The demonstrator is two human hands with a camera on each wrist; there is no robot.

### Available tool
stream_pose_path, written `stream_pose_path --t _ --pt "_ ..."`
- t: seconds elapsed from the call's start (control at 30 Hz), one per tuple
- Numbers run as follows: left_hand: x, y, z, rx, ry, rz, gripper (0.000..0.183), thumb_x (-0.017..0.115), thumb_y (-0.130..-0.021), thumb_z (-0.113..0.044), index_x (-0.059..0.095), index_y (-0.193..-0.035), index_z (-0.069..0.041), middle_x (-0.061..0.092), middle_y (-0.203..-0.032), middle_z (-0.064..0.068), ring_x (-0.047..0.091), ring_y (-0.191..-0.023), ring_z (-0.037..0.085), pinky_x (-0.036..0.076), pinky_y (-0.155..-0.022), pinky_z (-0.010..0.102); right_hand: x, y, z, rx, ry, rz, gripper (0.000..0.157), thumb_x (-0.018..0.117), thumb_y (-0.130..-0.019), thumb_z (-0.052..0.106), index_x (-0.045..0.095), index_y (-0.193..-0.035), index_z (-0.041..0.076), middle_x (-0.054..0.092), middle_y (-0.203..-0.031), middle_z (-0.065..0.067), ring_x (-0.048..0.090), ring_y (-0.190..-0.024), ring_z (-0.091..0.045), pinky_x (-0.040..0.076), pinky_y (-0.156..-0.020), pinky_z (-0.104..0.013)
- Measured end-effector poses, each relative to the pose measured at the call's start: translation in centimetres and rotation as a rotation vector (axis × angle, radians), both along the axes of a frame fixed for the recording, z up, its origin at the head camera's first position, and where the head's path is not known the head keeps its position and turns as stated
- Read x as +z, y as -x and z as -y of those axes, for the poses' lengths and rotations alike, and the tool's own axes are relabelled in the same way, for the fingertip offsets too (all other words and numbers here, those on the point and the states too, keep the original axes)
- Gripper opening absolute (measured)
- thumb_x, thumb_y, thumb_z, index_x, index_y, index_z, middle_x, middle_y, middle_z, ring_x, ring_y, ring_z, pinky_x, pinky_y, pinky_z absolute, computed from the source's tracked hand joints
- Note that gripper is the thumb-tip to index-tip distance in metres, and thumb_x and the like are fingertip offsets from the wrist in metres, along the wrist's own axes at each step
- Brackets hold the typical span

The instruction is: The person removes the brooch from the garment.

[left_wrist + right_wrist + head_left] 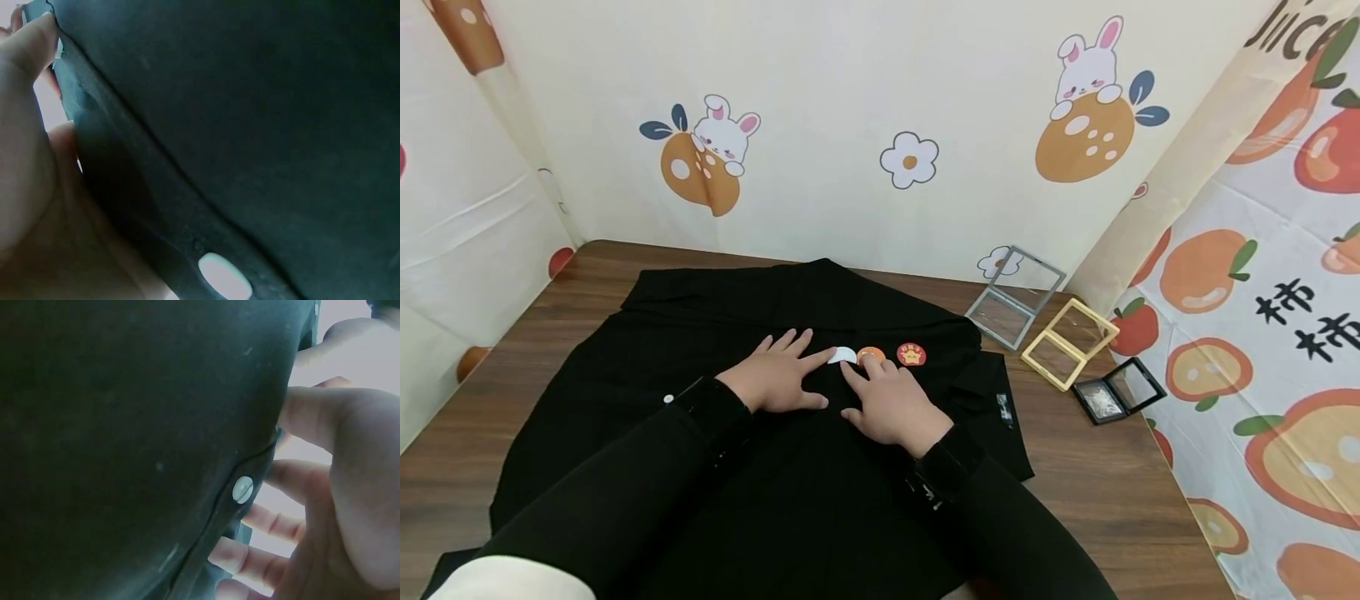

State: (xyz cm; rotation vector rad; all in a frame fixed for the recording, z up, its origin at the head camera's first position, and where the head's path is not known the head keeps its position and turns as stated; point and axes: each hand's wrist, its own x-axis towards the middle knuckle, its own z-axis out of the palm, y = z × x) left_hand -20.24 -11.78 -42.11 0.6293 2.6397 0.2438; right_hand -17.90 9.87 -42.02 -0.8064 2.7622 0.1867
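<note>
A black garment (pixel 760 492) is spread on the table, with three round stickers in a row on it. The left one is white (pixel 844 355), the middle one orange (pixel 872 354) and the right one red with a yellow star-like figure (pixel 912 354). My left hand (pixel 775 372) rests on the cloth with fingers spread, its index fingertip at the white sticker. My right hand (pixel 891 406) lies palm down, index fingertip at the white sticker's lower edge and another finger over part of the orange one. Both wrist views show black cloth close up, with a white button (pixel 225 275).
Three open square cases stand on the wooden table (pixel 1090 500) at the right: a grey one (pixel 1000 304), a yellow one (pixel 1054 342) and a small black one (pixel 1108 382). Printed fabric (pixel 850 225) hangs along the back and both sides.
</note>
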Motion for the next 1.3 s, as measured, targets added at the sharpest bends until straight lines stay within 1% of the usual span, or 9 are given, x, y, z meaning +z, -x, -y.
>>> stream_pose_path --t 0.13,0.3,0.43,0.57,0.67,0.77,0.83,1.0,1.3 --pt "0.1 0.3 0.1 -0.015 0.004 -0.018 0.083 0.061 -0.097 -0.063 0.028 -0.165 -0.028 0.013 -0.170 0.020 0.010 -0.155 0.045 0.012 -0.120 0.067 -0.1 0.0 -0.3 -0.003 0.019 0.017 0.073 0.053 -0.102 0.060 0.031 -0.164 0.028 0.032 -0.163 -0.009 0.044 -0.138 -0.031 0.043 -0.109 -0.048" --pt "0.3 1.2 -0.1 -0.020 -0.077 -0.097 0.075 0.063 -0.099 -0.055 0.040 -0.161 -0.018 0.034 -0.162 0.024 0.033 -0.148 0.045 0.029 -0.117 0.062 -0.1 -0.1 -0.6 -0.003 0.050 0.026 0.073 0.055 -0.102 0.059 0.032 -0.164 0.027 0.033 -0.162 -0.010 0.046 -0.136 -0.031 0.043 -0.108 -0.047" --pt "0.2 2.3 -0.9 0.033 -0.197 -0.142 0.061 0.062 -0.104 -0.039 0.047 -0.154 -0.007 0.051 -0.150 0.020 0.049 -0.137 0.037 0.041 -0.111 0.054 0.0 -0.1 -0.7 0.003 0.068 0.027 0.072 0.056 -0.102 0.058 0.034 -0.163 0.027 0.034 -0.160 -0.010 0.048 -0.132 -0.030 0.044 -0.107 -0.046" --pt "0.2 3.2 -1.9 0.106 -0.289 -0.113 0.041 0.058 -0.106 -0.024 0.059 -0.139 0.000 0.064 -0.129 0.015 0.063 -0.112 0.028 0.049 -0.101 0.048 0.1 -0.2 -0.7 0.009 0.072 0.024 0.072 0.055 -0.102 0.058 0.035 -0.163 0.027 0.034 -0.160 -0.011 0.049 -0.128 -0.029 0.044 -0.105 -0.045" --pt "0.2 3.6 -2.5 0.182 -0.333 -0.061 0.029 0.056 -0.106 -0.020 0.066 -0.126 -0.001 0.068 -0.115 0.011 0.064 -0.094 0.022 0.053 -0.090 0.043 0.1 -0.2 -0.8 0.011 0.077 0.017 0.071 0.056 -0.102 0.058 0.036 -0.163 0.026 0.036 -0.159 -0.011 0.051 -0.124 -0.028 0.045 -0.102 -0.043" --pt "0.1 4.0 -2.8 0.252 -0.360 -0.027 0.020 0.058 -0.105 -0.018 0.070 -0.112 -0.004 0.069 -0.104 0.007 0.063 -0.085 0.020 0.053 -0.081 0.038 0.0 -0.1 -0.8 0.014 0.086 0.011 0.071 0.056 -0.102 0.058 0.037 -0.162 0.026 0.037 -0.158 -0.011 0.051 -0.121 -0.028 0.046 -0.100 -0.042" --pt "0.0 4.3 -2.9 0.279 -0.377 -0.007 0.017 0.059 -0.104 -0.017 0.071 -0.104 -0.005 0.069 -0.097 0.005 0.062 -0.081 0.020 0.052 -0.076 0.036 0.0 -0.1 -0.8 0.015 0.086 0.011 0.071 0.056 -0.102 0.058 0.036 -0.162 0.026 0.037 -0.158 -0.011 0.051 -0.121 -0.028 0.046 -0.100 -0.042" --pt "0.0 4.6 -2.9 0.288 -0.388 0.004 0.015 0.063 -0.101 -0.015 0.072 -0.092 -0.007 0.068 -0.087 0.003 0.061 -0.075 0.019 0.050 -0.069 0.032 -0.2 -0.1 -0.8 0.015 0.088 0.010 0.071 0.055 -0.102 0.058 0.037 -0.162 0.026 0.036 -0.159 -0.011 0.050 -0.123 -0.028 0.045 -0.102 -0.043" --pt "0.2 4.6 -3.1 0.298 -0.364 0.008 0.013 0.064 -0.100 -0.014 0.071 -0.090 -0.008 0.066 -0.084 0.003 0.060 -0.073 0.019 0.050 -0.068 0.032 -0.1 -0.1 -0.8 0.014 0.088 0.016 0.070 0.055 -0.102 0.057 0.037 -0.162 0.026 0.036 -0.158 -0.009 0.049 -0.122 -0.026 0.044 -0.102 -0.042"
